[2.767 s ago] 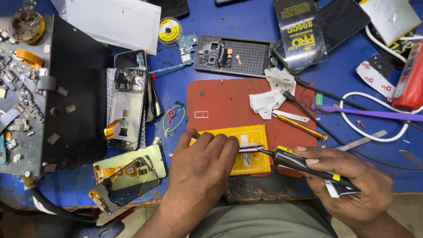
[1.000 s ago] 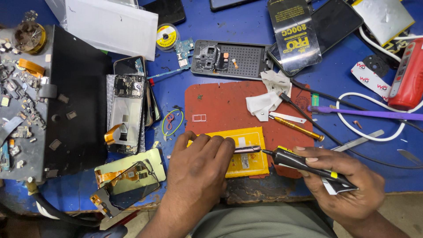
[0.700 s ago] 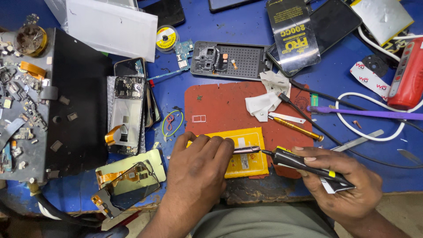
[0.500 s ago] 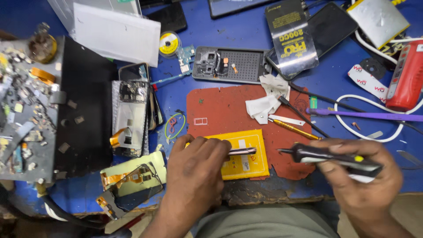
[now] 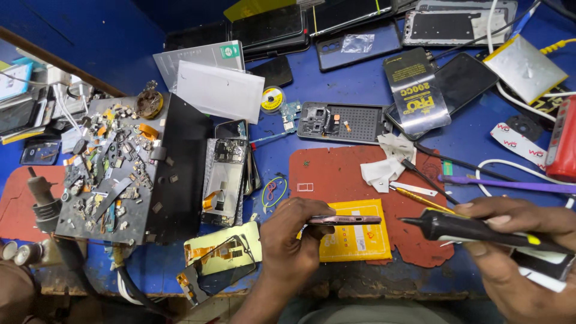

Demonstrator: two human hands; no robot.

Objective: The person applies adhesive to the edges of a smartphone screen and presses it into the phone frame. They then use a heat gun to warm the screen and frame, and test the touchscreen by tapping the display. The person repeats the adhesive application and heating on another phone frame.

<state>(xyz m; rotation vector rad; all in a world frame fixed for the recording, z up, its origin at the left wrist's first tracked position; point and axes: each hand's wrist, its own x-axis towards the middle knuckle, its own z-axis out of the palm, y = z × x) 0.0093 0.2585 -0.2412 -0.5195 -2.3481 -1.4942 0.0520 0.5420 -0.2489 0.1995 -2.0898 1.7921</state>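
Note:
My left hand [image 5: 292, 240] grips a slim phone [image 5: 345, 220] on its edge, held over a yellow battery pack [image 5: 355, 241] that lies on a red work mat [image 5: 336, 177]. My right hand [image 5: 521, 252] holds a black pen-shaped tool [image 5: 465, 228] with a yellow mark, its thin tip pointing left. The tip stops a short gap from the phone's right end and does not touch it. Both hands are at the front edge of the blue bench.
An opened phone frame [image 5: 225, 180] and a black tray of small parts [image 5: 114, 168] lie to the left. A dismantled phone back [image 5: 342, 122], white tissue [image 5: 384, 168], a purple tool [image 5: 510, 185], tweezers and white cables crowd the right. More phones and screens line the back.
The tool tip has drawn back to the right, away from the phone edge it was touching. The view has tilted up and widened, showing more of the bench's back.

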